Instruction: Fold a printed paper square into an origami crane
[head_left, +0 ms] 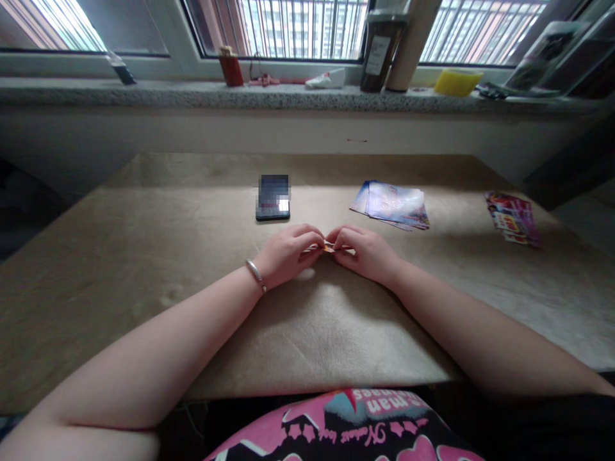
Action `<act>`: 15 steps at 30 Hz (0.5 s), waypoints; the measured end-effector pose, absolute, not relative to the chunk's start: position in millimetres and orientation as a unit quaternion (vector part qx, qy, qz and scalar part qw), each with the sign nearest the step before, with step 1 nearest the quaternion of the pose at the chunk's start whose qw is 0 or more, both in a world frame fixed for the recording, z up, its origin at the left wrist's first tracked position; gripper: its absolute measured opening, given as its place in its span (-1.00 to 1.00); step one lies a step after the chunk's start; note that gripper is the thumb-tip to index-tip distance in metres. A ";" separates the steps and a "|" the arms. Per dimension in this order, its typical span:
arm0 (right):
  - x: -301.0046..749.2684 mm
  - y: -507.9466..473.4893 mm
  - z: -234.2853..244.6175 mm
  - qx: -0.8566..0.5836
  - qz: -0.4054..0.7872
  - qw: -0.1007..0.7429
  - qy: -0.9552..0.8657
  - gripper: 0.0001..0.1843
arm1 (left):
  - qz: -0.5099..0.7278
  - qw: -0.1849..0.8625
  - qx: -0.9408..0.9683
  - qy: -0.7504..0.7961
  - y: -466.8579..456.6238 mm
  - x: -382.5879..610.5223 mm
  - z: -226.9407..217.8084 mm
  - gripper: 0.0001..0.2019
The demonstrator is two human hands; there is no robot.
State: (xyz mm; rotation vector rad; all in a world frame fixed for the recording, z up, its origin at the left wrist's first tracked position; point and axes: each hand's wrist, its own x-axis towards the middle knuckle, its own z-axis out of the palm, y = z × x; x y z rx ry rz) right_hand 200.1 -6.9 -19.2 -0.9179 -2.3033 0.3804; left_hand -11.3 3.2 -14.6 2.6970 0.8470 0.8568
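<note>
My left hand (293,252) and my right hand (364,251) meet above the middle of the table (216,358). Pinched between the fingertips of both is a small thin card-like piece (328,248) with some orange on it; most of it is hidden by my fingers. A silver bracelet circles my left wrist. Beyond my left hand lies a dark phone (273,198), its screen blurred out. To the far side of my right hand rests a loose stack of bluish-purple picture cards (391,202).
Farther right on the table is a fanned pile of pink and red packets (513,219). The stone windowsill (182,96) behind holds a red cup (231,66), a dark lidded container (382,52) and a yellow sponge-like block (457,82).
</note>
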 end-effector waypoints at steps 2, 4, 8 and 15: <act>200.3 -4.2 -19.2 -0.331 0.131 0.295 -0.887 -0.94 | 0.291 0.098 0.909 0.282 2.8 -10.4 -14.7 -0.87; 200.8 -1.7 -19.2 -0.319 0.124 0.275 -0.898 -0.93 | 0.280 0.100 0.911 0.285 2.4 -10.0 -14.5 -0.87; 202.1 -0.7 -17.0 -0.301 0.089 0.214 -0.925 -0.92 | 0.213 0.087 0.935 0.271 2.8 -11.2 -14.1 -0.87; 201.3 -10.9 -5.1 -0.286 0.036 0.147 -0.946 -0.87 | 0.164 0.028 0.958 0.232 2.6 -13.1 -12.7 -0.80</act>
